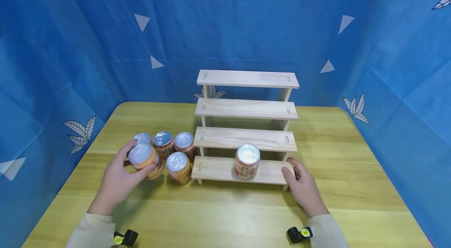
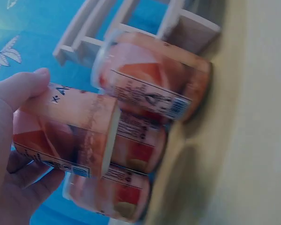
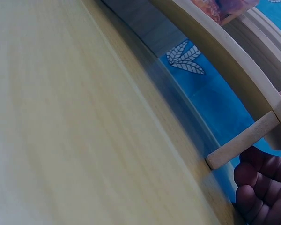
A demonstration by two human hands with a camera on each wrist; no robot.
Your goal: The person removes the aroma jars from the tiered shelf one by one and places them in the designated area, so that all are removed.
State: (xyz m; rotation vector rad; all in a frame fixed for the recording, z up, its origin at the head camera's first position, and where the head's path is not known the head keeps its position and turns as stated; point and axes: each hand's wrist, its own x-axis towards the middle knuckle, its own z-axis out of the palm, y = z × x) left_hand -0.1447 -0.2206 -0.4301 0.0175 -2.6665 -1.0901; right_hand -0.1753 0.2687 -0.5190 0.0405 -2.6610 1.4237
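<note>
My left hand (image 1: 118, 181) grips an orange-labelled can (image 2: 65, 131) with a silver lid, tilted and raised above the table in the left wrist view. Close by on the table stand several matching cans (image 1: 179, 168), left of a pale wooden four-step shelf (image 1: 243, 138). One more can (image 1: 247, 162) is upright on the shelf's lowest step. At that step's right end, my right hand (image 1: 304, 185) holds the board, thumb on top and fingers curled beside and below it. The right wrist view shows these fingers (image 3: 262, 183) near the shelf's short leg (image 3: 243, 140).
The wood-grain table (image 1: 239, 216) extends in front of the shelf and to its right. Blue cloth (image 1: 246, 17) with leaf and triangle prints hangs behind and along both sides. Black straps (image 1: 299, 234) sit at both wrists.
</note>
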